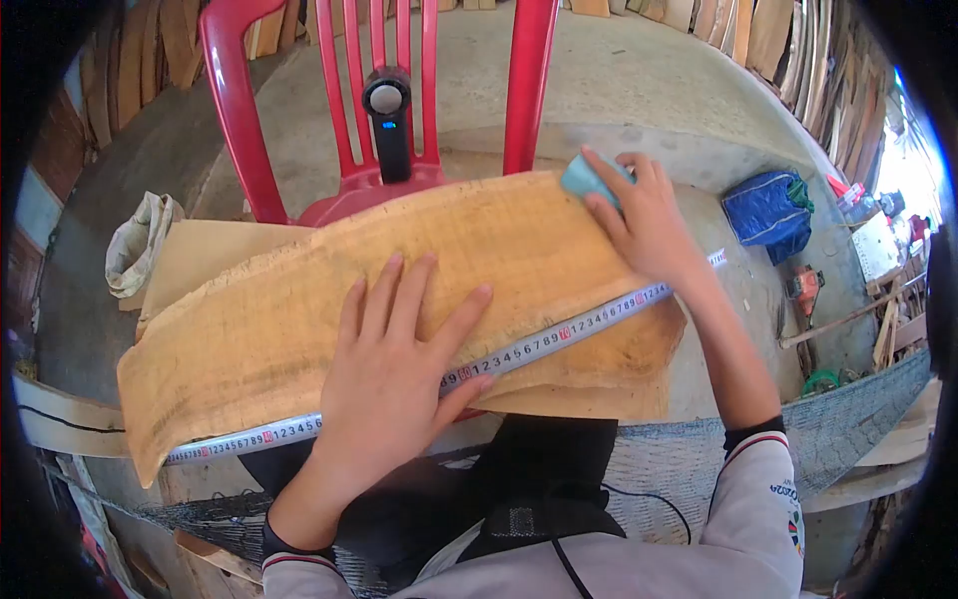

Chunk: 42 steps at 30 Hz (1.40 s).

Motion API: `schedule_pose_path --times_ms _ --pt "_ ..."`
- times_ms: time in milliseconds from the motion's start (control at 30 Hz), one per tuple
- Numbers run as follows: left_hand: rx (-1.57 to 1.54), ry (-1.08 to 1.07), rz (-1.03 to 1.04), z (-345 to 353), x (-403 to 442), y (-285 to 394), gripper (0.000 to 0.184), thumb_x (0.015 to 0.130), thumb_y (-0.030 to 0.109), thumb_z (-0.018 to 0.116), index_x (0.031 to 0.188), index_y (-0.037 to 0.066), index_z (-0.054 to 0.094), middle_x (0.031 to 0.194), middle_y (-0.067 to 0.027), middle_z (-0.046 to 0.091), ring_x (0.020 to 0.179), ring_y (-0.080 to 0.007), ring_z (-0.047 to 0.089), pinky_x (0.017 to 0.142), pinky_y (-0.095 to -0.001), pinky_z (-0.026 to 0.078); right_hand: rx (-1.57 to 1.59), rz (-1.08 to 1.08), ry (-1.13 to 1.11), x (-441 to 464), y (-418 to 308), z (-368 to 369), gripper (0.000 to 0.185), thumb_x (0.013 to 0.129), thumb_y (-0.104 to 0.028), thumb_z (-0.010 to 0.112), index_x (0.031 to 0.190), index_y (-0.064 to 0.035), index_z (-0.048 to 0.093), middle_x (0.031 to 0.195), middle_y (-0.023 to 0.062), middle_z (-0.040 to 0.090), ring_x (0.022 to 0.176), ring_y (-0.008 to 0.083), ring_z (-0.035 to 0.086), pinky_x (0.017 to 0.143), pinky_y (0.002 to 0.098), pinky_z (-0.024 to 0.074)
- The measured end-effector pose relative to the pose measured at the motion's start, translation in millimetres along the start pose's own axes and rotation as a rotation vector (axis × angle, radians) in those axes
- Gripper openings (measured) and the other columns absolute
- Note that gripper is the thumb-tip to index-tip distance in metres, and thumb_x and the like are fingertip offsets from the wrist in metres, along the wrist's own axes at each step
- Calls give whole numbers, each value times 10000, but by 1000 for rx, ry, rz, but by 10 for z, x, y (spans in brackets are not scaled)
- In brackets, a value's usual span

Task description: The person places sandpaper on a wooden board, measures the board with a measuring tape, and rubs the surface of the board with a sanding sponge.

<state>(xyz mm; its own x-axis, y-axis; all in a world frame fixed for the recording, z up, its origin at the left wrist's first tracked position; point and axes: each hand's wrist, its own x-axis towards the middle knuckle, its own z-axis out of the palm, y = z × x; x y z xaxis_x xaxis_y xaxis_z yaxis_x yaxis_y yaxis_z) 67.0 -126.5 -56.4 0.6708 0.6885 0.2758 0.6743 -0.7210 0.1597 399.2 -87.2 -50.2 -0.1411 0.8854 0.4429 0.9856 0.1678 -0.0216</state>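
A long wooden board (249,299) with wavy bark edges lies across in front of me. Along its near side runs a metal ruler (519,351) with black numbers and red tens marks. My left hand (389,374) rests flat with fingers spread on the board, its palm and thumb across the ruler. At the board's far right end, my right hand (639,215) grips a small light blue block (589,180) between thumb and fingers; its exact kind I cannot make out. The right wrist passes over the ruler's right part.
A red plastic chair (239,110) stands beyond the board, a black handheld device (389,125) on it. Left is a pale sack (142,245); right, a blue bag (768,215) and an orange tool (806,290). A hammock net (848,439) stretches near me. Planks (768,45) line the wall.
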Motion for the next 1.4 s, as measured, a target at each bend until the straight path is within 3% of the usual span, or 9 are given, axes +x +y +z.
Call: schedule_pose_path --times_ms 200,400,533,600,700,833,1000,1200,1400 --pt "20 -4 5 -22 5 5 718 890 474 727 1533 236 515 1572 -253 400 1477 -466 344 1217 -581 256 278 -251 -195 -316 -685 -347 538 983 -254 675 1503 -161 572 1303 251 531 1215 409 510 1074 462 417" --pt "36 12 15 -4 -1 10 712 905 498 706 1534 228 509 1564 -258 407 1483 -458 338 1221 -579 248 159 22 -8 13 -167 -35 567 964 -276 711 1504 -166 577 1281 230 542 1202 401 519 1066 454 422" --pt "48 18 23 -8 -9 8 691 912 519 693 1512 222 523 1564 -256 410 1486 -442 342 1225 -576 244 312 -171 -103 -265 -692 -213 537 972 -278 700 1484 -156 596 1282 235 548 1201 405 530 1061 451 429" --pt "72 20 30 4 -13 1 717 907 527 696 1504 172 517 1565 -254 410 1487 -434 346 1229 -565 244 350 -233 -127 -330 -785 -282 527 973 -273 699 1478 -157 603 1286 234 548 1200 406 535 1063 450 430" --pt "72 23 19 24 -2 -9 783 896 532 707 1492 72 490 1567 -252 409 1489 -423 353 1232 -551 249 267 -69 -19 -144 -422 -61 528 961 -265 714 1468 -157 614 1292 231 550 1198 407 538 1065 454 430" --pt "69 30 22 11 -10 -17 921 871 520 739 1514 -40 392 1572 -251 404 1486 -418 364 1227 -544 268 244 -43 77 58 -289 45 512 951 -299 721 1436 -155 637 1243 252 579 1152 418 548 1034 492 437" --pt "-23 75 -11 15 -12 -5 1055 847 472 785 1599 -42 253 1578 -283 378 1475 -436 373 1207 -564 297 342 -237 -63 -245 -869 -118 527 974 -276 691 1480 -159 600 1326 247 552 1219 412 526 1068 474 426" --pt "-43 75 -35 -1 11 21 1159 801 435 833 1631 -32 173 1640 -315 250 1480 -506 322 1204 -564 306 213 -38 34 302 -614 225 526 973 -291 689 1476 -162 600 1304 263 552 1229 428 513 1075 506 420" --pt "56 93 -31 -8 -14 25 1178 781 450 846 1651 23 176 1673 -323 161 1538 -548 171 1235 -575 251 362 -328 23 -41 -1128 117 546 977 -346 683 1494 -202 578 1240 252 565 1200 427 520 1041 523 432"
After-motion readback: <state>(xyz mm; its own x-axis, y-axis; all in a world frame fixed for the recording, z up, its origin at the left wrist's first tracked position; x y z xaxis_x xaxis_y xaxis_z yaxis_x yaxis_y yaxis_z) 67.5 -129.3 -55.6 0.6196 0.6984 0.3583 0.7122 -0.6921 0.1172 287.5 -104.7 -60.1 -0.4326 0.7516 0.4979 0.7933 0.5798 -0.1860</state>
